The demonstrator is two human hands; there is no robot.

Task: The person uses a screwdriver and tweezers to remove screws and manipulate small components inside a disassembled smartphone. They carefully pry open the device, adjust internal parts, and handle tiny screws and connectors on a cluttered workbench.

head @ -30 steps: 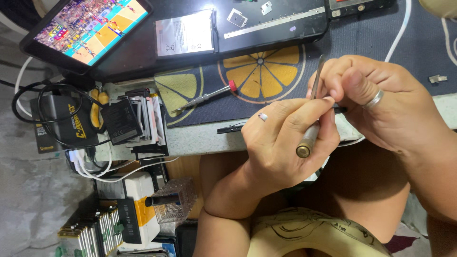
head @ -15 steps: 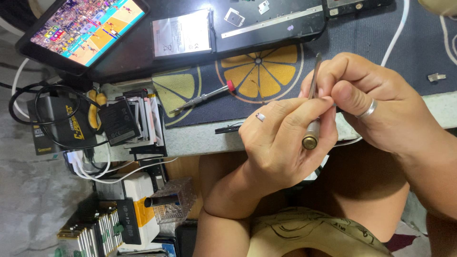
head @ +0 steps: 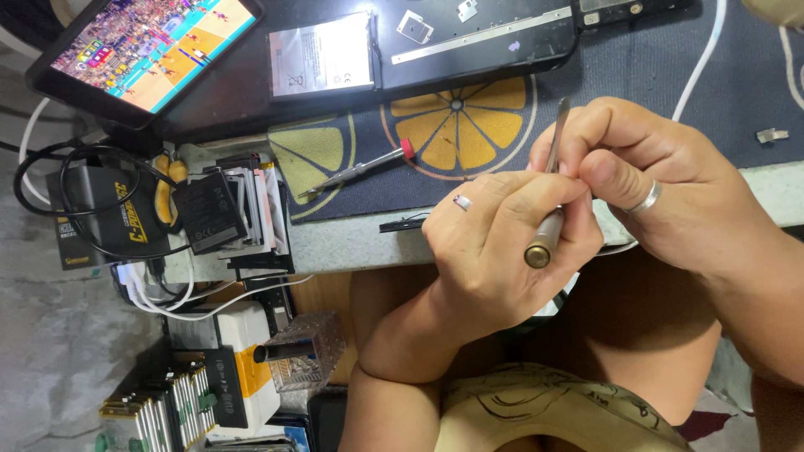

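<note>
Head view: both hands grip one slim metal tool at centre right of frame.
Left hand [head: 502,251] wraps the brass-capped tool [head: 546,230]; right hand [head: 653,192] pinches its upper shaft. Since a second ago the pair has lifted slightly, indicating continued fine adjustment. Red-tipped screwdriver [head: 360,172] lies untouched on the mat [head: 469,125].

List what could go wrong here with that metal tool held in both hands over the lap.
1. Both hands, left hand and right hand, pinch the thin metal tool past the bench edge; anything dropped would likely fall to the lap or floor.
2. Its narrow tip sits beside the fingertips; a slip could jab one.
3. The red-capped screwdriver lies loose on the mat near the edge and could roll off.
</note>
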